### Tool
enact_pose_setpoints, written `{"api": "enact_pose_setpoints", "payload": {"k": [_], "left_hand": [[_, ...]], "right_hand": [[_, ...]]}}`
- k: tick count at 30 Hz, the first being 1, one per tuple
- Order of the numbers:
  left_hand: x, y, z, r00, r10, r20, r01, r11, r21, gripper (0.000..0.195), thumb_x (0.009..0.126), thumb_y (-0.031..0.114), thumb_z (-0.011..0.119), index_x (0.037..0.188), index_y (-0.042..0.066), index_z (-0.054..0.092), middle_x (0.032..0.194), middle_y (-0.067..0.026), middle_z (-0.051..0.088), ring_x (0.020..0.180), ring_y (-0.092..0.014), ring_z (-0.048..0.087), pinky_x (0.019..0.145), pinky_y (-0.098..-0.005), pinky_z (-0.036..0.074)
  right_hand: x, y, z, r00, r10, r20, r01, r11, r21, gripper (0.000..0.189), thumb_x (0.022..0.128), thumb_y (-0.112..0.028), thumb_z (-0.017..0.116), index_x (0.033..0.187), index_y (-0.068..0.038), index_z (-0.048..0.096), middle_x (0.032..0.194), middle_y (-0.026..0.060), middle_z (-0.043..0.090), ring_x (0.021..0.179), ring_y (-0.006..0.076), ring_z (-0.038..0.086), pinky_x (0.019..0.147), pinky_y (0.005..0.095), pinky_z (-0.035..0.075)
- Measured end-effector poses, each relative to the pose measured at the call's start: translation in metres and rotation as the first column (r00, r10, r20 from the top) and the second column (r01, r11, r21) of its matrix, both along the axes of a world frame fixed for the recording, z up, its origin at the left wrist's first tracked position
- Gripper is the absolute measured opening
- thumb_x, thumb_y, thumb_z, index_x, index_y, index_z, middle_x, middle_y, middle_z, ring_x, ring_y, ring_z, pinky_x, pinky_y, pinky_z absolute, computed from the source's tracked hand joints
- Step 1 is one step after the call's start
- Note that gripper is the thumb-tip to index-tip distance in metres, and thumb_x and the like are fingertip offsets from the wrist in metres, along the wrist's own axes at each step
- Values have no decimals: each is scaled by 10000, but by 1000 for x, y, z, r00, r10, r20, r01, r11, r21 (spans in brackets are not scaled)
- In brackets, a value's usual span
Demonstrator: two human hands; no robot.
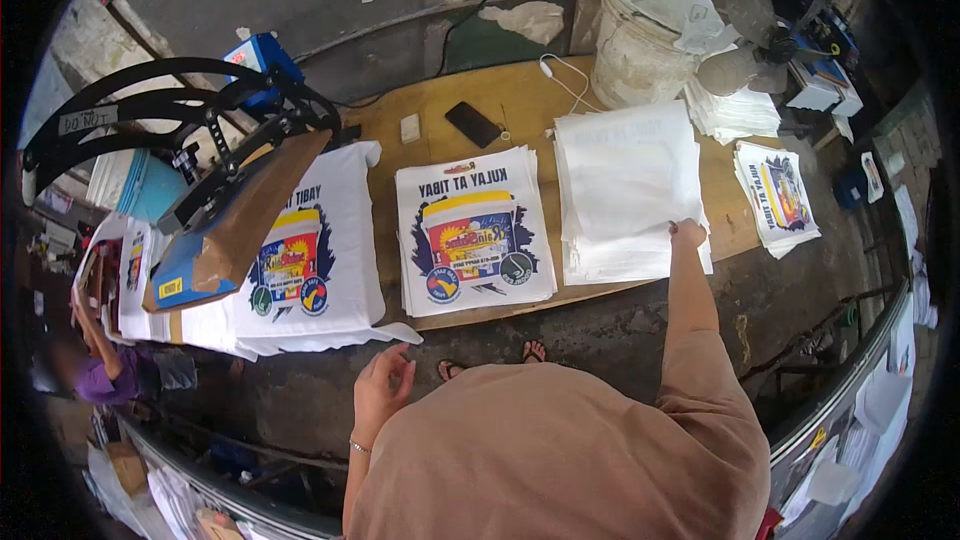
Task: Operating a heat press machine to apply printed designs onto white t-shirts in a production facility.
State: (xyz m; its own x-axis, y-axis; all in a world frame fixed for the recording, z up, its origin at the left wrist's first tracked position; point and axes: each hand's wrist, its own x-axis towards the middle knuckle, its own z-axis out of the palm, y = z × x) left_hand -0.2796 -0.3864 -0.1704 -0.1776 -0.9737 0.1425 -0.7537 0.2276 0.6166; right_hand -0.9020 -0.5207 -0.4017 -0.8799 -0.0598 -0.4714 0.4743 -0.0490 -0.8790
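Note:
My right hand (687, 232) pinches the lower right edge of a white sheet on a stack of paper (626, 172). My left hand (386, 382) hangs near the table's front edge, fingers loosely curled and apart, holding nothing. Between them lies a stack of mirror-printed transfer sheets (472, 232) with a colourful bucket design. A white fabric piece (352, 240) bearing the same design, unmirrored, lies under the raised platen (202, 270) of a heat press at the left. A smaller stack of printed sheets (776, 195) sits at the table's right end.
A black phone (472, 124) and a small white object (410, 128) lie behind the stacks. A dirty white bucket (641, 37) and a fan (772, 49) stand at the back right. A person in a purple top (112, 379) is at the far left. The press arm (150, 101) juts out left.

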Motion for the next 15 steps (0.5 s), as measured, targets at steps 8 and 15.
{"api": "enact_pose_setpoints", "payload": {"k": [8,15], "left_hand": [[-10,15,-16,994,92,-51,-82,983,163,270,784,104,667,1039,88,580,787,-64,590,625,-201,574,574,-312,472],[100,41,-45,886,437,-156,-406,892,198,222,823,131,639,1025,51,594,853,-67,608,704,-161,578,647,-284,475]], "right_hand": [[-72,4,-98,985,174,8,-171,977,-128,421,707,-41,456,1128,-38,474,905,153,530,694,267,520,463,383,411],[-20,42,-43,924,377,63,-382,905,184,476,803,-307,593,1172,-18,511,1047,83,514,946,231,554,635,311,467]]}}
